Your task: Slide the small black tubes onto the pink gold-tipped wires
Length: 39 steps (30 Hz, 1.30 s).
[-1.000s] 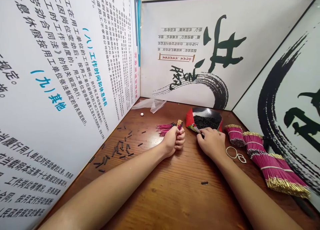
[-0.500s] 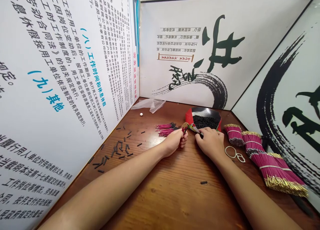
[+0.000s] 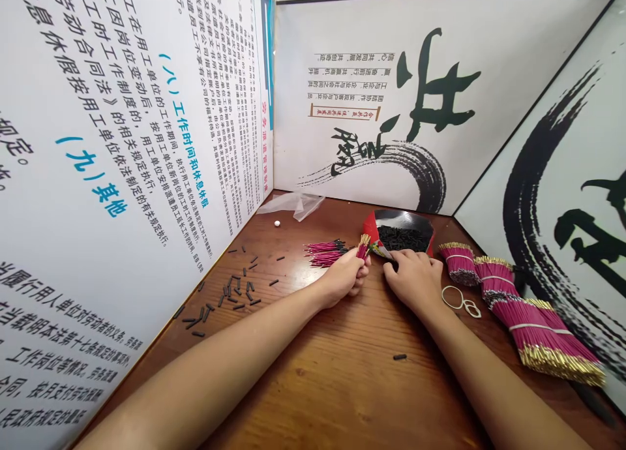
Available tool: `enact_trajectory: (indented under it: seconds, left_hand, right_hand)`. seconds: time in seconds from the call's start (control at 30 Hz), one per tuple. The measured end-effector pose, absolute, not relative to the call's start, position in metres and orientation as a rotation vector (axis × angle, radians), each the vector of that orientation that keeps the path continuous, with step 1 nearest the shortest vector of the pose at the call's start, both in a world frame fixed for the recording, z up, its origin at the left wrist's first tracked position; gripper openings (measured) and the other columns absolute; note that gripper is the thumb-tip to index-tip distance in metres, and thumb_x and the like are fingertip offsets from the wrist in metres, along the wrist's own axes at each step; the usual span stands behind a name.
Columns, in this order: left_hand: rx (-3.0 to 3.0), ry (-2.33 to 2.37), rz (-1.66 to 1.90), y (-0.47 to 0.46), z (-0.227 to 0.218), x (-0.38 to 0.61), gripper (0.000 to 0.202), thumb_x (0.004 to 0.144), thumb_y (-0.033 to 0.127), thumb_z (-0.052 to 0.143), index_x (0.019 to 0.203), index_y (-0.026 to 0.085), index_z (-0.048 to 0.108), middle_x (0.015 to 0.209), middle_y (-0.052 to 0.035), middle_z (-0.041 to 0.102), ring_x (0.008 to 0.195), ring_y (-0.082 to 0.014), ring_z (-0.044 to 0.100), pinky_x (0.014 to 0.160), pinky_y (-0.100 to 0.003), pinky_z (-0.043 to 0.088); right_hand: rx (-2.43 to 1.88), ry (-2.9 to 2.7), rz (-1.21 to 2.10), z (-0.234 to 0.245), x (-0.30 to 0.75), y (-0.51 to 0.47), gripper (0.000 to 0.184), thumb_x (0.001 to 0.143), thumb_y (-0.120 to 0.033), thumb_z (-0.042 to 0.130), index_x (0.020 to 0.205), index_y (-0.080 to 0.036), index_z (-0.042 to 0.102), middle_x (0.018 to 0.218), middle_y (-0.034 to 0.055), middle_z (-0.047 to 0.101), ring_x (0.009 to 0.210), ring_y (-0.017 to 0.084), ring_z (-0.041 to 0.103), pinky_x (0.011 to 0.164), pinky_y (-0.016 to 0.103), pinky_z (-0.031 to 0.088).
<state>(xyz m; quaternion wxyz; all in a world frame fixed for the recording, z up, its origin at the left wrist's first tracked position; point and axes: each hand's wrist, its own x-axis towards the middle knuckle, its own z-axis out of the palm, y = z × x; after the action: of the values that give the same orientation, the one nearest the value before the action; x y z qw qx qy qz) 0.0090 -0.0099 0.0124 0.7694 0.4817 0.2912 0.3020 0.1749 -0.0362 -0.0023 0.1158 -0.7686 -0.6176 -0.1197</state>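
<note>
My left hand (image 3: 342, 277) is closed around a small bunch of pink wires with gold tips (image 3: 362, 246), the tips pointing up out of the fist. Beside that fist lies a loose pile of pink wires (image 3: 325, 253) with black sleeves on their ends. My right hand (image 3: 415, 275) rests at the near edge of a red tray (image 3: 370, 227) filled with short black sleeves (image 3: 398, 237). Its fingers are bent together, and a dark piece shows by the thumb; what they grip is mostly hidden.
Banded bundles of pink wires (image 3: 531, 326) lie along the right panel, near pale rubber bands (image 3: 452, 298). Loose black sleeves (image 3: 237, 292) are scattered at left, with one sleeve (image 3: 400, 357) nearer me. Clear plastic (image 3: 298, 205) lies at the back; printed panels (image 3: 352, 143) enclose the table.
The wire bunch in my left hand has tilted more upright, and its gold tips sit slightly higher. My right hand stays at the tray's edge.
</note>
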Motion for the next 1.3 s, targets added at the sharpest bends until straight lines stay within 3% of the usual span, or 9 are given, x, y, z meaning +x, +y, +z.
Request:
enact_trajectory:
  seconds: [0.27, 0.63, 1.13, 1.3]
  left_hand:
    - [1.019, 0.655, 0.647, -0.0078, 0.0093, 0.0107, 0.009, 0.081, 0.024, 0.044, 0.086, 0.023, 0.036, 0.060, 0.0098, 0.030, 0.040, -0.0039, 0.015, 0.040, -0.017, 0.008]
    - [1.016, 0.574, 0.665, -0.0082, 0.0085, 0.0066, 0.020, 0.076, 0.023, 0.052, 0.085, 0.023, 0.033, 0.060, 0.0097, 0.034, 0.040, -0.0034, 0.020, 0.040, -0.017, 0.010]
    - [0.932, 0.520, 0.715, -0.0060, 0.0077, 0.0061, 0.024, 0.077, 0.023, 0.057, 0.084, 0.023, 0.034, 0.059, 0.0100, 0.031, 0.041, -0.0029, 0.019, 0.041, -0.017, 0.009]
    - [0.928, 0.534, 0.717, -0.0070, 0.0088, 0.0058, 0.026, 0.075, 0.023, 0.059, 0.084, 0.023, 0.034, 0.059, 0.0101, 0.032, 0.041, -0.0026, 0.020, 0.042, -0.016, 0.010]
  right_hand:
    - [-2.086, -1.808, -0.425, -0.0069, 0.1782, -0.0345, 0.027, 0.090, -0.027, 0.044, 0.089, -0.018, 0.070, 0.100, 0.0072, 0.072, 0.095, 0.024, 0.055, 0.083, 0.040, 0.025]
    - [-1.982, -1.735, -0.357, -0.0096, 0.1813, -0.0324, 0.021, 0.089, -0.032, 0.048, 0.086, -0.019, 0.064, 0.088, 0.0060, 0.070, 0.089, 0.024, 0.055, 0.082, 0.038, 0.025]
    - [-1.915, -1.576, -0.221, -0.0107, 0.1838, -0.0288, 0.033, 0.090, -0.046, 0.044, 0.083, -0.020, 0.063, 0.087, 0.0085, 0.069, 0.088, 0.026, 0.056, 0.083, 0.039, 0.028]
    - [-1.845, -1.536, -0.176, -0.0091, 0.1836, -0.0293, 0.029, 0.091, -0.044, 0.045, 0.084, -0.020, 0.061, 0.089, 0.0074, 0.070, 0.088, 0.025, 0.057, 0.086, 0.040, 0.029]
